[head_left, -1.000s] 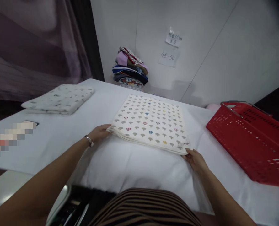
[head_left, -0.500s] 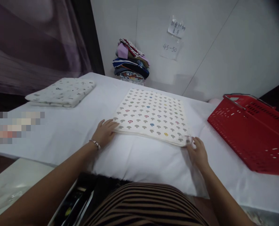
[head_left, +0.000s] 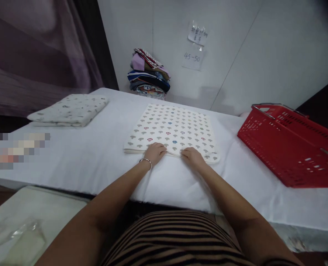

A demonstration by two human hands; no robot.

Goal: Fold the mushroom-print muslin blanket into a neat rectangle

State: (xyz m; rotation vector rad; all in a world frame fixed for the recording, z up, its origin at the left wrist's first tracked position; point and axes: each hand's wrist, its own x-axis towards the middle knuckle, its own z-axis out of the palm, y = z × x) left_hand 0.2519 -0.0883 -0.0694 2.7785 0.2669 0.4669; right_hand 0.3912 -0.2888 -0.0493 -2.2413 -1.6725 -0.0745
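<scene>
A folded white cloth [head_left: 166, 125] with grey and coloured mushroom prints lies flat on the white-covered table [head_left: 97, 159]. At the middle of its near edge, my left hand [head_left: 155, 153], with a bracelet at the wrist, has its fingers curled over the layers. A short way to the right my right hand [head_left: 193, 158] pinches the same edge. Both thumbs are mostly hidden. The cloth's near right corner spreads beyond my right hand, and its near left corner shows stacked layers.
Another folded patterned cloth [head_left: 69, 109] lies at the table's left. A red plastic basket [head_left: 285, 144] with metal handles stands at the right. Behind the table rises a stack of folded fabrics [head_left: 149, 75] by the wall, which carries handwritten paper signs [head_left: 193, 57].
Both hands have moved inward from the cloth's two near corners to the middle of its near edge. The view has shifted slightly.
</scene>
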